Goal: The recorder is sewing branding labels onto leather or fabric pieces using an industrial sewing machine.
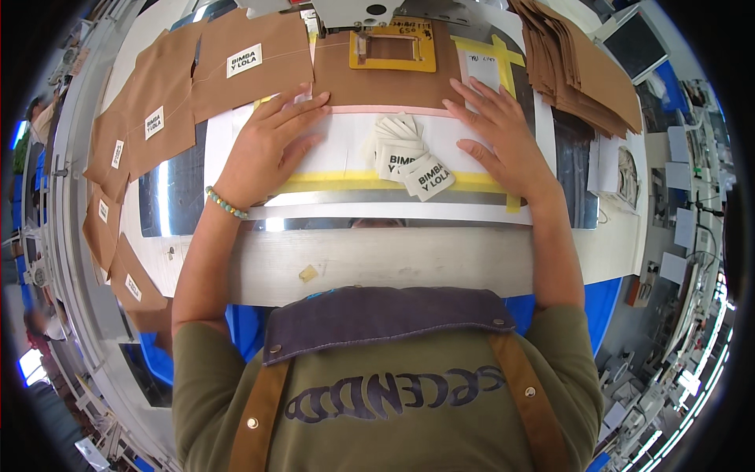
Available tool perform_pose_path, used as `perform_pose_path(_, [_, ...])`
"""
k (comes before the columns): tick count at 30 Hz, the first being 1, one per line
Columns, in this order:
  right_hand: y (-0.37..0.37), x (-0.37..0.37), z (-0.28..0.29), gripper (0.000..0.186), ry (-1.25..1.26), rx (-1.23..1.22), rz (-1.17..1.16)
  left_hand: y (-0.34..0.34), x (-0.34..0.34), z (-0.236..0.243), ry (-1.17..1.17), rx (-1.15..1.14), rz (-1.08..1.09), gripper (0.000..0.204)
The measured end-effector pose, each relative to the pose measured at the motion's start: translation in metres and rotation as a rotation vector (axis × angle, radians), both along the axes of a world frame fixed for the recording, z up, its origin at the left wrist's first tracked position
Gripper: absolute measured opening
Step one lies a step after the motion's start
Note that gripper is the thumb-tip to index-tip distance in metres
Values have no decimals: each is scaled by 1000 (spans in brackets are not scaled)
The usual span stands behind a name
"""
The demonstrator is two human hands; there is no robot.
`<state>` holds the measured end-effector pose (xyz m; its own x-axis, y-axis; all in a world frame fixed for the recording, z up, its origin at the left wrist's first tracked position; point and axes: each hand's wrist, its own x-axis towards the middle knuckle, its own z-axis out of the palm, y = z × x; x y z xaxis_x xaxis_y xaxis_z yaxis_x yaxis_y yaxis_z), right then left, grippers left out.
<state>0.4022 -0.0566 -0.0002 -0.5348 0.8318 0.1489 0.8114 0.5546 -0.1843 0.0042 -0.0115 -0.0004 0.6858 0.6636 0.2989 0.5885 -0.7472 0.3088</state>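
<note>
A brown fabric panel [334,85] lies flat on a white sheet under the machine head, its near edge along a pink strip [377,111]. On it rests a yellow frame [431,57] with a rectangular opening. My left hand [275,140] has its fingers stretched out, the tips at the panel's near left corner. Spread fingers of my right hand [503,135] reach the panel's right edge. Neither hand holds anything that shows. Between them is a loose, overlapping pile of white printed labels [401,153], partly over yellow tape [330,182].
The sewing machine head [370,11] overhangs the far edge. Brown panels with white labels [216,88] fan out down the left side. A thick stack of brown panels [582,75] stands at the far right. A small yellowish scrap [307,273] lies near the table's front edge.
</note>
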Motion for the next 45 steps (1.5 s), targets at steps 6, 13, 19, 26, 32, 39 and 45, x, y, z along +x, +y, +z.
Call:
perform_pose_path(6, [2,2,2,53,151,93,46,6,1,-3,-37,20,-4,39])
perform_pose_path(13, [-21,-40,33,44,343,-362,148,3,-3,-9,-18,61,12,38])
perform_pose_path(19, [-11,-58,12,34,422,-196,93,-1,0,-5,-47,65,26,34])
perform_pose_path(26, [-1,-65,23,17,544,-322,61,-8,7,7,-256,-154,-23,39])
perform_pose_path(32, [18,-74,52,12,659,-412,56,-16,46,19,-594,-509,-68,37])
perform_pose_path(39, [45,-74,49,14,685,-437,26,-2,60,15,-566,-602,62,17])
perform_pose_path(45, [100,-61,28,16,554,-320,-103,17,51,14,-617,-592,77,21])
